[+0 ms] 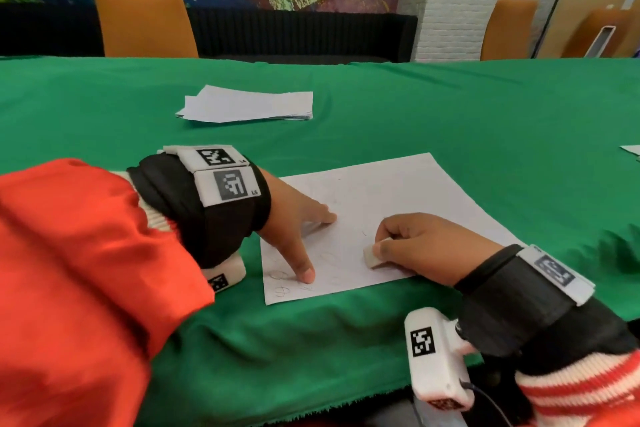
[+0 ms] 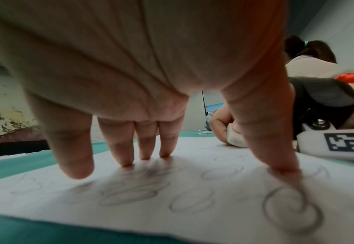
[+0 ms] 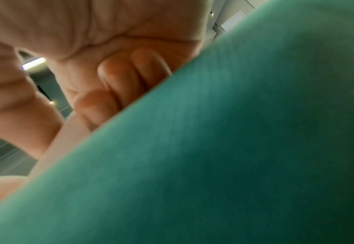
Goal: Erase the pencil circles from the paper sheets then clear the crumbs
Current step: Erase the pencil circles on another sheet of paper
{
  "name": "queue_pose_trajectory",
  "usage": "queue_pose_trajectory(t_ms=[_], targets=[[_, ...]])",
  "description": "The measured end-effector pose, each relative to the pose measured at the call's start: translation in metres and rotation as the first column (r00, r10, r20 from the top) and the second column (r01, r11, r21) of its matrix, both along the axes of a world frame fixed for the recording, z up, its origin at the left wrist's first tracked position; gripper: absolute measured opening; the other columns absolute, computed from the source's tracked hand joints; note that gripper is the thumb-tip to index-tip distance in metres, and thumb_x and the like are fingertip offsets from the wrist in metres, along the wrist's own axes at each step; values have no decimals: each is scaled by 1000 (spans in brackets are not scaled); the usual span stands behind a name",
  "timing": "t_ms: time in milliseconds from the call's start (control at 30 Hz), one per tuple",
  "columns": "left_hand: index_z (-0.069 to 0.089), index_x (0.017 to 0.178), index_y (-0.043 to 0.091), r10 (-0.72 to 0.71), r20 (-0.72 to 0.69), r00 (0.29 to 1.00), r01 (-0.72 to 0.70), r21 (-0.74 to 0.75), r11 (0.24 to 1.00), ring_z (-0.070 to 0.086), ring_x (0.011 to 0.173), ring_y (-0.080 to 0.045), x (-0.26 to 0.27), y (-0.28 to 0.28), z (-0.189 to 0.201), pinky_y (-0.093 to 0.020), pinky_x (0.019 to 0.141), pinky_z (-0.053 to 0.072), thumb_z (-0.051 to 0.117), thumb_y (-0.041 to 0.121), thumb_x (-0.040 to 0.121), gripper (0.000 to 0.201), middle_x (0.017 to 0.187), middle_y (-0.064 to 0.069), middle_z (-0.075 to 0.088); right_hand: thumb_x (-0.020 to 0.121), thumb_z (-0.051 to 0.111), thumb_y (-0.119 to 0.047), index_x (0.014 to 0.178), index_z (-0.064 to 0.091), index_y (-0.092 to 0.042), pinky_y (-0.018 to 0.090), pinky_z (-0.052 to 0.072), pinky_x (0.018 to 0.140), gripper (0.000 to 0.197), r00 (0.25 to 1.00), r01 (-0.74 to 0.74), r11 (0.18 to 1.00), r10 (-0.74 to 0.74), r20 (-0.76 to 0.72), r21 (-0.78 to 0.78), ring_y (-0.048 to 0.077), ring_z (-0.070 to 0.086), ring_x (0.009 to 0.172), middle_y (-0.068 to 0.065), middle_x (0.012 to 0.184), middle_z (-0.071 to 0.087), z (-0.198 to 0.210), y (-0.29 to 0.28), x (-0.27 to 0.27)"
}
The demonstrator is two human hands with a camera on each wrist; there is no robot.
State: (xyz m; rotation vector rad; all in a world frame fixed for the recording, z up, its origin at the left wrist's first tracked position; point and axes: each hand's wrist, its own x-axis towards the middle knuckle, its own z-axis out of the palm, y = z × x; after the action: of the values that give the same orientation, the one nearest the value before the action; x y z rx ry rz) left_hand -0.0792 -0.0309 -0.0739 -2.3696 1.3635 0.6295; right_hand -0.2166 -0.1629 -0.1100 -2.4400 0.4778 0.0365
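A white paper sheet (image 1: 398, 198) lies on the green tablecloth (image 1: 485, 114) in front of me, with faint pencil circles (image 1: 280, 282) near its front left corner. My left hand (image 1: 298, 236) presses on the sheet's left part with spread, straight fingers (image 2: 128, 145) and thumb. The circles (image 2: 190, 201) show clearly under it in the left wrist view. My right hand (image 1: 408, 246) grips a white eraser (image 1: 374, 255) and holds it against the sheet's near right part. The eraser (image 2: 236, 138) sits behind my thumb. In the right wrist view my curled fingers (image 3: 117, 82) show above the cloth (image 3: 234, 148).
A stack of white sheets (image 1: 249, 104) lies farther back on the table. Another paper's corner (image 1: 632, 150) pokes in at the right edge. Orange chairs (image 1: 145, 21) stand behind the table. Another person (image 2: 311, 61) sits off to the right in the left wrist view.
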Motion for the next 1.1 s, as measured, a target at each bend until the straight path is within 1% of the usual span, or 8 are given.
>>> queue_pose_trajectory(t_ms=[167,367,533,633,733,833,1000,1100], targets=[[7,151,34,13,-9,1000,-13,-20,1000,11,145,-9,1,2,-2,-29,117,11,70,52,77,99,158,13,7,82,66,-28,73,60,-18,19,32,50,15,999,39,998,-40,18,55,3,40,42,-9,47,49,1,-3,2],[6,151,33,14,-17,1000,-14,-15,1000,13,145,-12,3,-1,-3,-33,118,13,71,52,75,102,159,10,9,90,56,-21,87,53,-17,17,34,39,6,987,61,983,-86,137,173,5,46,38,-2,55,59,-2,11,1],[5,151,33,11,-11,1000,-11,-18,1000,13,144,-11,3,-1,-4,-31,117,13,71,54,73,104,159,11,8,87,56,-18,79,52,-17,19,37,42,10,990,1,990,-21,137,139,10,49,40,1,55,61,-6,28,3],[6,152,31,11,-3,1000,-11,-10,1000,16,144,-13,5,-2,-6,-32,117,15,71,54,73,104,159,9,11,86,57,-16,73,52,-18,17,35,42,14,994,-23,996,13,110,91,6,45,37,0,50,58,-4,27,2],[5,152,30,4,4,1000,-4,4,1000,16,144,-14,5,-2,-6,-34,117,15,70,56,73,105,159,8,10,85,59,-16,72,54,-17,14,34,40,14,997,-47,990,39,64,131,4,43,36,-2,47,56,-1,28,4],[4,152,29,-5,5,1000,5,6,1000,15,144,-13,5,-2,-5,-32,117,14,68,56,75,104,159,8,8,86,59,-19,73,53,-19,18,33,45,14,993,-23,997,15,117,67,0,43,33,-4,49,54,-3,32,10],[9,152,28,-2,-26,1000,2,-20,1000,21,143,-15,6,-2,-6,-32,116,18,71,53,75,102,158,5,16,85,58,-16,71,52,-18,22,37,47,15,996,-86,984,81,42,157,11,45,40,-3,46,55,0,36,14],[7,152,27,0,-11,1000,0,-22,1000,20,143,-15,5,-1,-6,-30,115,18,69,52,76,101,158,5,14,85,59,-16,72,53,-19,21,38,47,15,996,-43,992,33,86,116,9,46,39,-2,49,57,-2,37,17]])
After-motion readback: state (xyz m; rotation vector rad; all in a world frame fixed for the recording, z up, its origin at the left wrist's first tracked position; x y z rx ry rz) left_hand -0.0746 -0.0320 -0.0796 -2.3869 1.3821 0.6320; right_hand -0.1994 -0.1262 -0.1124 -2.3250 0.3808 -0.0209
